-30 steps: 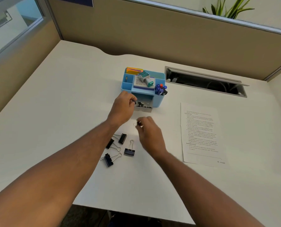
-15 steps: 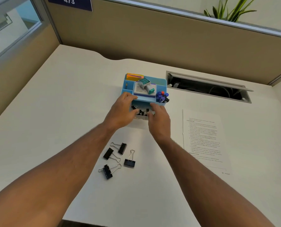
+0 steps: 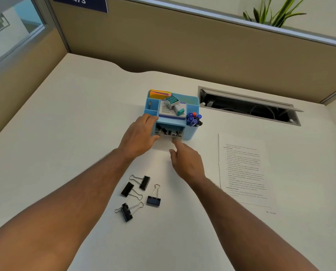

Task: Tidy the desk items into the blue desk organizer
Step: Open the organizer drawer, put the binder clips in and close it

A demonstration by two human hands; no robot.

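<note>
While the drawer point(image 3: 168, 133) at the front of the blue desk organizer point(image 3: 191, 132) sits pulled out and already crowded with small clips, my main worry is overfilling it. Four binder clips point(image 3: 141, 194) are on the tabletop point(image 3: 69, 122) near me, well apart from the organizer, and if I dump them in with their wire handles sticking up, the drawer will probably jam when it gets pushed shut. The organizer also looks light, so a hard shove could slide it back toward the cable slot point(image 3: 249, 106).

Hands right now: my left hand point(image 3: 139, 136) holds the organizer's front-left corner, fingers curled against it. My right hand point(image 3: 186, 161) is just in front of the drawer, forefinger stretched toward its front edge, holding nothing. It's blurry there, so I can't tell if the fingertip actually touches.

The organizer is mid-tabletop, upright, light blue plastic with rounded corners. On top: orange sticky notes point(image 3: 160, 93) at the back, a stamp point(image 3: 175, 105) lying on a notepad, markers point(image 3: 194, 119) standing caps-up at front right. A printed sheet point(image 3: 243, 171) lies off to the right.
</note>
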